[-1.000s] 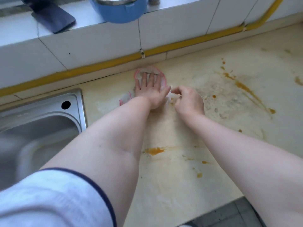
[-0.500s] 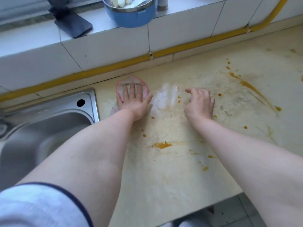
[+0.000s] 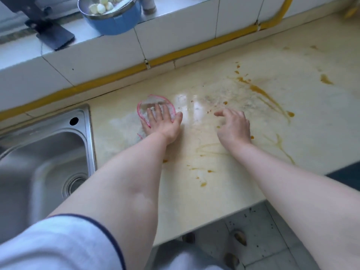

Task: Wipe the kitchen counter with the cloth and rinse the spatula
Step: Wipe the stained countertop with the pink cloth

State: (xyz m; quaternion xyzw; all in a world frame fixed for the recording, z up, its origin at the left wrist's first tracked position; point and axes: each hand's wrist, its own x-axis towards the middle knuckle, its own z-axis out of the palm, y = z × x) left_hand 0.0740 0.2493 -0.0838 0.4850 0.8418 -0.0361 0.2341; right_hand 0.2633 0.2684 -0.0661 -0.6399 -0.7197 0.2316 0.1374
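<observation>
A thin whitish cloth (image 3: 153, 102) with a pink hem lies on the cream counter (image 3: 303, 137), a little right of the sink. My left hand (image 3: 163, 123) presses flat on it with fingers spread, covering its near half. About a hand's width to the right, my right hand (image 3: 233, 125) rests on the bare counter with fingers loosely curled and nothing in it. Orange-brown sauce streaks (image 3: 261, 92) and drops mark the counter to the right and front of both hands. A wet shiny patch (image 3: 194, 108) sits between the hands. No spatula is in view.
A steel sink (image 3: 39, 162) lies at the left. On the tiled ledge behind stand a blue bowl (image 3: 115, 22) of white pieces and a dark phone stand (image 3: 52, 34). A yellow pipe (image 3: 116, 75) runs along the wall. The counter's front edge drops to the floor (image 3: 263, 240).
My hands were touching over the cloth; they have drawn apart. The left hand has slid the cloth leftward toward the sink, leaving a wet streak. The right hand has come off the cloth.
</observation>
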